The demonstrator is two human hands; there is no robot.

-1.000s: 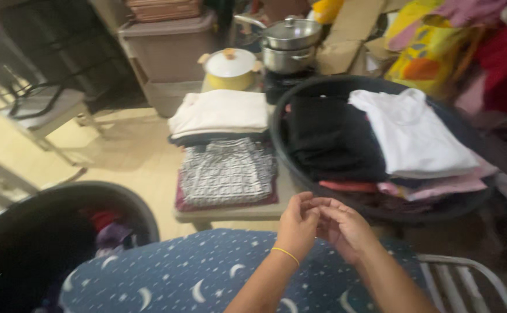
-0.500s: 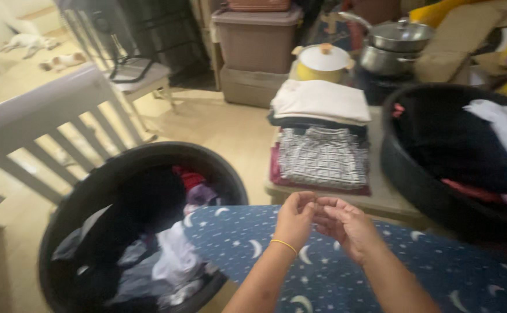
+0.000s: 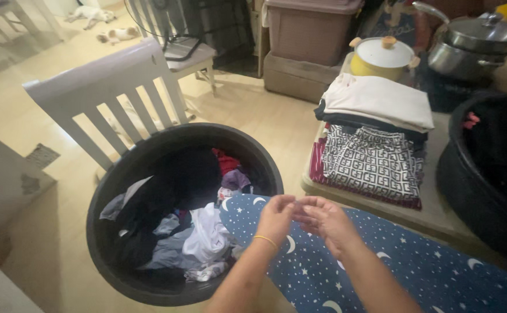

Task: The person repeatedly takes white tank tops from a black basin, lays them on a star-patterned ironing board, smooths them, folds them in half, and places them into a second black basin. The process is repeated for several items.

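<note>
Moon-and-star blue cloth (image 3: 392, 261) over the lap, both hands meeting just above it

Left hand (image 3: 275, 217) and right hand (image 3: 326, 223) touch fingertip to fingertip, fingers narrowly pinched on something too small to make out. The cloth lies directly beneath them, its long axis running from near right toward the far left, its edge overhanging the black laundry tub (image 3: 178, 214) of loose clothes. The left hand is nearer that tub. Folded clothes (image 3: 375, 145) sit on the bench (image 3: 439, 214), far right

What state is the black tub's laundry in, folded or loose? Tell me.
Loose. The clothes lie crumpled in a jumbled heap inside the black tub, unlike the flat folded stacks on the table.
</note>
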